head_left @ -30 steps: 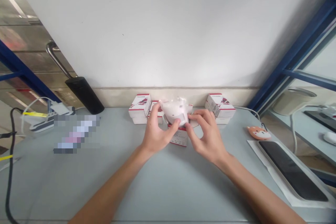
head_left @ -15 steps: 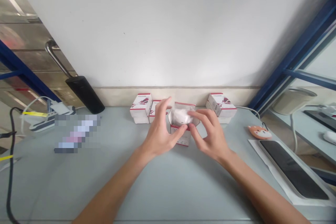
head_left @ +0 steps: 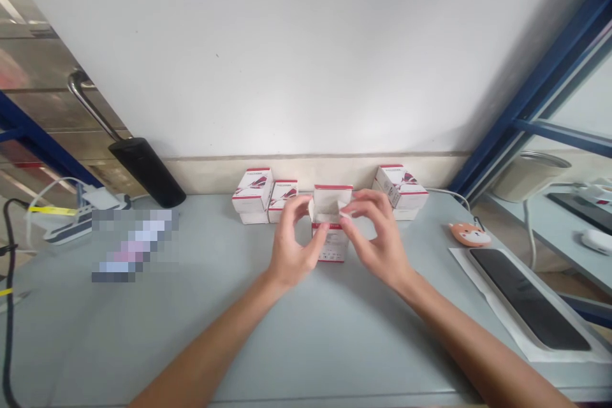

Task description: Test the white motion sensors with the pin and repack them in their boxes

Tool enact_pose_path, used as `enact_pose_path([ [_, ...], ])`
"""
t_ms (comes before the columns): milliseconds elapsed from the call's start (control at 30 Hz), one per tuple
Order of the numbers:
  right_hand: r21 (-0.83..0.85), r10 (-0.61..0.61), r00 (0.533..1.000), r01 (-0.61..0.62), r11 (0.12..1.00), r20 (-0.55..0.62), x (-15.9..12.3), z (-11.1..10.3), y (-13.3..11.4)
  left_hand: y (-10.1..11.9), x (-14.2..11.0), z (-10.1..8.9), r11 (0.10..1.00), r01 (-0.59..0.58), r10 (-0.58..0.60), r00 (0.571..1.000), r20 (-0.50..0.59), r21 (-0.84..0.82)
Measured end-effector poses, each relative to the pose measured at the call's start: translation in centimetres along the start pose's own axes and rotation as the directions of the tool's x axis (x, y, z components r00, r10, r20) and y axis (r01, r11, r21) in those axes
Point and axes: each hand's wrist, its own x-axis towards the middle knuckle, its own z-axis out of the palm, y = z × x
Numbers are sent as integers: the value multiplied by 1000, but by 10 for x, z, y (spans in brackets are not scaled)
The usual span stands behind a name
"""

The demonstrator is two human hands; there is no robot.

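Observation:
A small white-and-red carton (head_left: 329, 247) stands on the table with its lid flap raised at the back. My left hand (head_left: 295, 247) is curved round the carton's left side, thumb at the front edge and fingertips by the left flap. On the other side, my right hand (head_left: 380, 239) pinches the right side flap (head_left: 342, 209) between thumb and fingers. Something pale shows inside the carton's mouth, but its shape is not clear.
Similar closed cartons (head_left: 252, 194) stand by the wall to the left, with more cartons (head_left: 400, 192) to the right. An orange animal-face case (head_left: 471, 235) and a black phone-like slab (head_left: 528, 299) lie at right. A black cylinder (head_left: 147, 172) and a power strip (head_left: 86, 220) are at left.
The white plastic-wrapped item has gone down into the carton, out of clear sight. My right fingers have moved from it to the right flap; my left fingers have curled in closer to the carton.

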Motion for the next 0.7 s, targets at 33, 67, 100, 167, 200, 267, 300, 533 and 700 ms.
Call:
enact_pose_path([
  [33,-39,-16,999,17,999,33,0,0,0,0,-1,1,999,1,0,1000,18,-33],
  [67,-53,-21,998,25,998,61,0,-1,1,1,-1,0,999,-8,10,999,37,-39],
  [100,-39,-15,998,18,999,68,0,-2,1,2,-1,0,1000,-19,20,998,58,-19],
  [167,28,9,1000,-10,1000,28,0,-4,2,2,0,-3,1000,-20,19,994,109,13],
  [200,59,13,1000,-13,998,-1,-1,-4,3,1,1,-4,1000,-5,3,990,144,12],
  [267,77,-25,999,27,997,-30,0,-4,4,-2,1,-4,1000,13,-12,983,182,-6],
  [300,58,-63,998,64,996,-14,0,-4,4,-4,0,-3,1000,1,2,983,182,-16],
  [533,16,-124,992,123,992,32,7,-7,-2,-20,-10,9,976,-43,46,999,9,-215],
  [700,37,-140,976,136,990,168,8,-13,8,-28,-6,4,991,-104,113,987,114,-80],
])
